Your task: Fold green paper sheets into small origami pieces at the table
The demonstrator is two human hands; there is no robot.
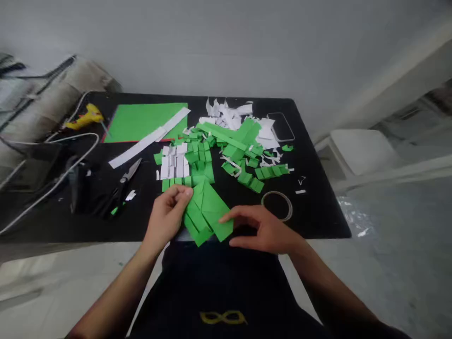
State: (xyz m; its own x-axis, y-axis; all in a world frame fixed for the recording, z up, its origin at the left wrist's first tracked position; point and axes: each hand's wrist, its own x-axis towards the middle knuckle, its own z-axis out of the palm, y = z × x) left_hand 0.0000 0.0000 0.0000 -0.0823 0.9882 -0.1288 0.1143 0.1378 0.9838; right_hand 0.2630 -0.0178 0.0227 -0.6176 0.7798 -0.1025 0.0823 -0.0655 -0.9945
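Note:
A folded green paper piece (208, 212) made of overlapping strips lies at the near edge of the black table (318, 207). My left hand (169, 214) grips its left side, thumb and fingers closed on the paper. My right hand (263, 228) pinches its right corner with fingertips. Behind it lie several small folded green and white paper pieces (187, 162) in rows.
Scissors (125, 181) lie left of the pieces. A yellow glue gun (84, 117) with cable, a green sheet (141, 121) and a white strip (148, 139) sit at the back left. A tape ring (278, 205) and a phone (280, 126) are to the right.

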